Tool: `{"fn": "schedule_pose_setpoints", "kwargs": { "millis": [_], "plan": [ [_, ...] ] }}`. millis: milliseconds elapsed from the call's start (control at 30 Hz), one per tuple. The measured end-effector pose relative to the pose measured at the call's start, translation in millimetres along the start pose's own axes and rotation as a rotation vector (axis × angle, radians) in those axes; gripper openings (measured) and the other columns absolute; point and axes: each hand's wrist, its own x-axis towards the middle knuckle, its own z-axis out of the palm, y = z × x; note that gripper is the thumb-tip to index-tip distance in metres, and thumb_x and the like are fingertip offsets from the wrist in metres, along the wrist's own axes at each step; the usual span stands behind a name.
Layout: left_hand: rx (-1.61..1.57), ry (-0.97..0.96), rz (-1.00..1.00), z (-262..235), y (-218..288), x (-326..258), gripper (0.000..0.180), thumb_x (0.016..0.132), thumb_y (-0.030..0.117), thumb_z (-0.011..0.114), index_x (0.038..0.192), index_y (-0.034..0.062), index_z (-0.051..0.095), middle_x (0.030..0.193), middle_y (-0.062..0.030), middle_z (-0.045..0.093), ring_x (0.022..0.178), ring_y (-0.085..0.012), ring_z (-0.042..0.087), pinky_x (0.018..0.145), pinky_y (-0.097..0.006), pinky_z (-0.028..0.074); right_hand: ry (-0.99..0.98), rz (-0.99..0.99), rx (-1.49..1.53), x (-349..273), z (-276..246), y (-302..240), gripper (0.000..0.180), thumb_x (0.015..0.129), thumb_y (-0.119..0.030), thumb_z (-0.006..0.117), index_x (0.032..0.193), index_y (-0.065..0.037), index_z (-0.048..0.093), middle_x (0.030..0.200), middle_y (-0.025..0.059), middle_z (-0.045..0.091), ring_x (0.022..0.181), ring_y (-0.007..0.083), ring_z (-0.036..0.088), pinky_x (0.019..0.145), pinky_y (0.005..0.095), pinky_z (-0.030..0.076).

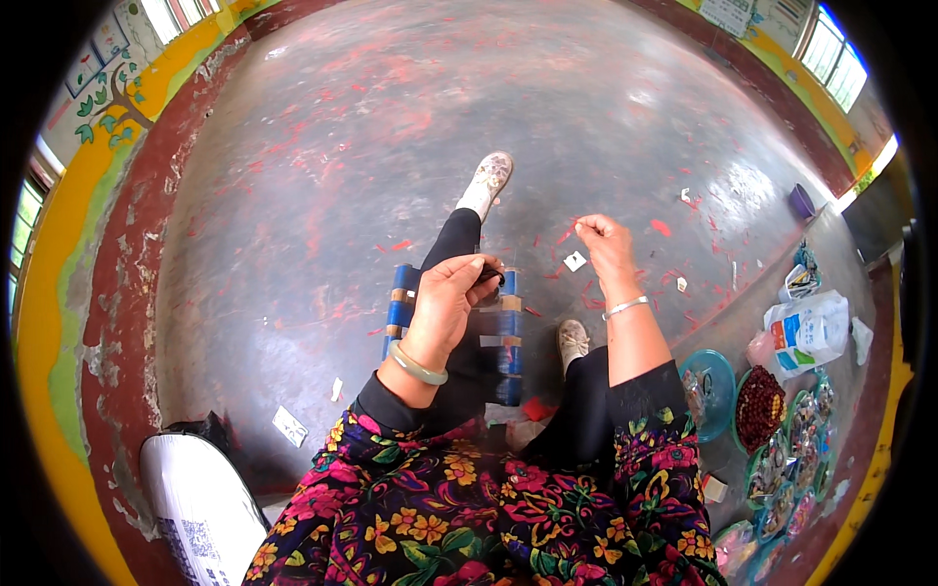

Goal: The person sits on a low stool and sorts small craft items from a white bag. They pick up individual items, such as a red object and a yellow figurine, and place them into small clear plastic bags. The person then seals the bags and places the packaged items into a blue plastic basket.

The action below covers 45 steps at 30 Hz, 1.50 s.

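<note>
My left hand [451, 301] is closed in front of my lap, its thumb and fingers pinching a small dark thing [496, 277] whose kind I cannot make out. Farther right and forward, my right hand [608, 252] is raised with thumb and forefinger pressed together; whatever is in that pinch is too small to name. The hands are well apart. Below and around my left hand stands a low frame with blue and tan banded sides [510, 337], partly hidden by my hand and leg.
To my right on the floor are a teal basin [723, 396], a basket of dark red beads [760, 408], several bowls of small packets [803, 439] and a white plastic bag [819, 330]. A white sack [200, 513] stands at my left. Red scraps litter the grey floor [332, 195].
</note>
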Motion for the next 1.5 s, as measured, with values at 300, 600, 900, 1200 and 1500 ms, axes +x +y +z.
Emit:
{"fn": "schedule_pose_setpoints", "kwargs": {
  "millis": [300,600,900,1200,1500],
  "plan": [
    [-0.004,-0.025,-0.011,1,1,-4,0.019,0.093,0.007,0.047,0.098,-0.0056,0.061,0.096,-0.0111,0.063,0.089,-0.0168,0.061,0.079,-0.026,0.051,-0.052,-0.107,-0.211,46,3,73,0.014,0.081,-0.014,0.058,0.085,-0.006,0.068,0.067,0.0029,0.064,0.055,0.0122,0.055,0.055,0.0281,0.045],
    [0.032,-0.005,-0.011,3,-2,-7,0.021,0.093,0.008,0.047,0.098,-0.0065,0.062,0.094,-0.0122,0.063,0.085,-0.0161,0.061,0.078,-0.026,0.052,0.045,0.005,-0.152,53,-18,81,0.016,0.071,-0.019,0.069,0.072,-0.003,0.068,0.067,0.0052,0.063,0.055,0.0145,0.053,0.055,0.0332,0.043],
    [0.041,-0.035,-0.033,4,-13,-6,0.021,0.093,0.009,0.048,0.098,-0.0055,0.062,0.094,-0.0119,0.063,0.085,-0.0165,0.061,0.078,-0.026,0.052,0.137,0.156,-0.070,40,-31,55,0.030,0.070,0.003,0.066,0.097,-0.011,0.065,0.080,0.0048,0.059,0.071,0.0118,0.055,0.061,0.0304,0.045],
    [0.036,-0.058,-0.035,10,-13,-6,0.020,0.093,0.009,0.048,0.097,-0.0049,0.062,0.096,-0.0122,0.063,0.085,-0.0164,0.061,0.078,-0.026,0.052,0.146,0.210,0.122,41,-41,53,0.022,0.081,-0.022,0.067,0.093,-0.004,0.066,0.093,0.0040,0.062,0.085,0.0117,0.054,0.081,0.0280,0.042],
    [-0.098,-0.059,-0.008,20,-9,-6,0.022,0.094,0.011,0.046,0.102,-0.0049,0.059,0.098,-0.0131,0.063,0.087,-0.0158,0.061,0.080,-0.024,0.053,-0.413,0.081,0.433,-31,-16,-22,0.025,0.085,-0.025,0.064,0.100,-0.005,0.064,0.090,0.0006,0.064,0.083,0.0081,0.057,0.070,0.0228,0.040]
  ]
}}
